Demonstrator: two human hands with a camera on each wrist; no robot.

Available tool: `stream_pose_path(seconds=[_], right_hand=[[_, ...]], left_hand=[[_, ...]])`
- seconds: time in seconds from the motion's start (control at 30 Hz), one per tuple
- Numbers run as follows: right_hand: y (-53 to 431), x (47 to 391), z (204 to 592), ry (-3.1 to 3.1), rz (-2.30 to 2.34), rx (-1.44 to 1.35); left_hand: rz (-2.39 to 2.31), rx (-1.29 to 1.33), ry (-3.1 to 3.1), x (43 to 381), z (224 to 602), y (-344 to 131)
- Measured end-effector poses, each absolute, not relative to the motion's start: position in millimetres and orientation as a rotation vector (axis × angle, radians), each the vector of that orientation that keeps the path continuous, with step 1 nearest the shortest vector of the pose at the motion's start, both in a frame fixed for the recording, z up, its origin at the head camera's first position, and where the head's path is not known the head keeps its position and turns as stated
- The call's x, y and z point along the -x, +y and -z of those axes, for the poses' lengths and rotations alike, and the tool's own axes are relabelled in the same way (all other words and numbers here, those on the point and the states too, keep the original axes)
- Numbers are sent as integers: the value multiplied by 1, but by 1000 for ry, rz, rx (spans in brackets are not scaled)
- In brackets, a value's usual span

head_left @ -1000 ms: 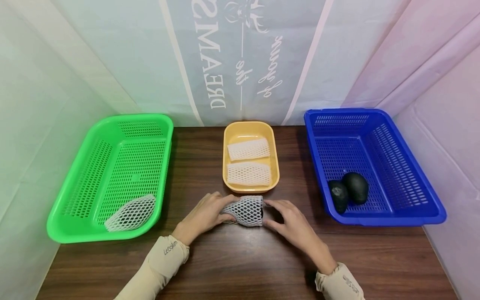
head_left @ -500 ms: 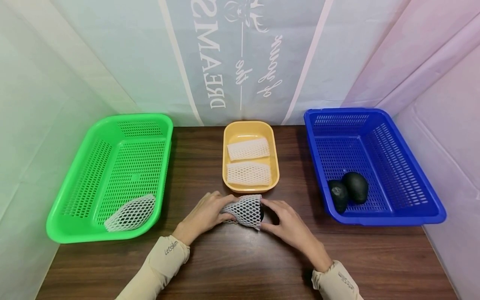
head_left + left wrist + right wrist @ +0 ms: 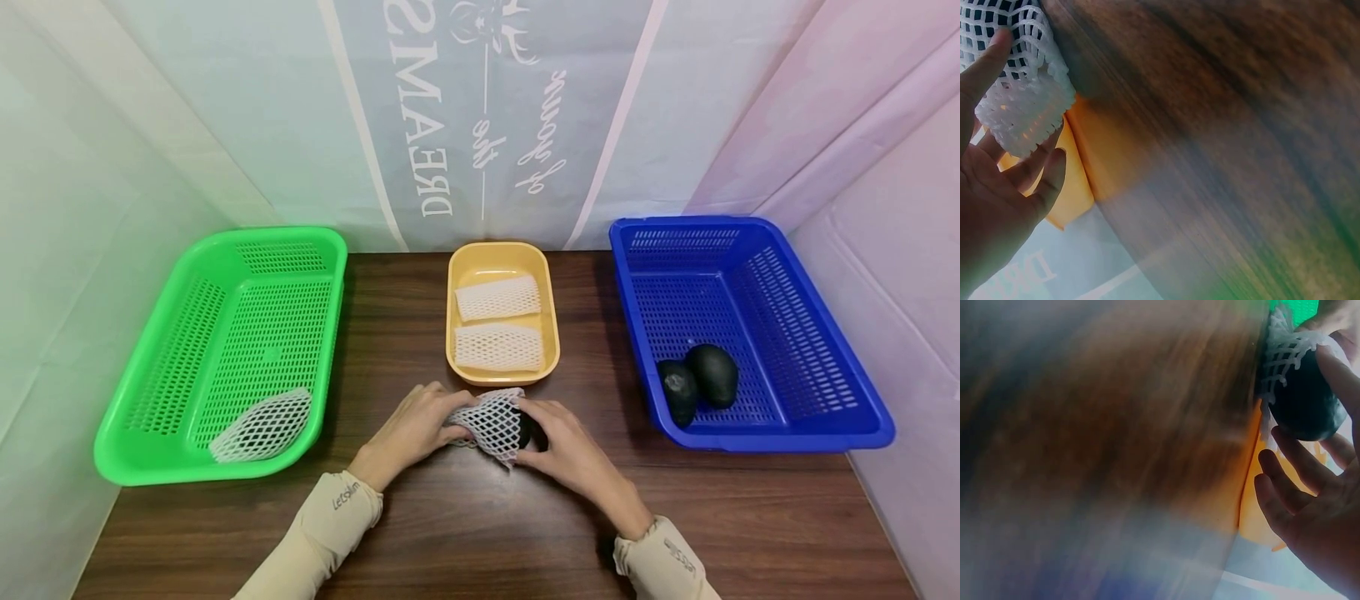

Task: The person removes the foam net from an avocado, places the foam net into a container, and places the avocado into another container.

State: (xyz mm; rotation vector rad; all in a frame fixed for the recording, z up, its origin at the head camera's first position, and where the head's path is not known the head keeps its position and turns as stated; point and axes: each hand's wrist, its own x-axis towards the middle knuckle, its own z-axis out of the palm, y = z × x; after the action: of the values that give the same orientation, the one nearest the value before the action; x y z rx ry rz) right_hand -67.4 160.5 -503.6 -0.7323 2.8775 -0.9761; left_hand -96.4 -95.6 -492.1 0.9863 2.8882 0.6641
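A dark avocado lies partly inside a white foam net sleeve, in front of the yellow tray. My left hand grips the sleeve's left end, thumb in front and fingers behind. The left wrist view shows the thumb on the mesh and the sleeve's loose end among the fingers. My right hand holds the avocado's bare right end between thumb and forefinger, the thumb right at the mesh edge. Its other fingers stand apart from the fruit. The sleeve's right edge is skewed and hangs toward me.
The yellow tray holds two flat foam net sleeves. At left, a green basket contains one netted avocado. A blue basket at right contains two bare avocados. A printed cloth backdrop stands behind.
My right hand has moved slightly left, onto the avocado's end. The sleeve's right edge has shifted left and twisted, baring more dark fruit. My left hand stays in place.
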Motion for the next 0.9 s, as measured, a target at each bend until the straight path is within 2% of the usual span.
stream_pose_path(seconds=[0.9], right_hand=[[166,63,494,2945,869,747]], left_hand=[[-632,-1011,2915,97,487,-97]])
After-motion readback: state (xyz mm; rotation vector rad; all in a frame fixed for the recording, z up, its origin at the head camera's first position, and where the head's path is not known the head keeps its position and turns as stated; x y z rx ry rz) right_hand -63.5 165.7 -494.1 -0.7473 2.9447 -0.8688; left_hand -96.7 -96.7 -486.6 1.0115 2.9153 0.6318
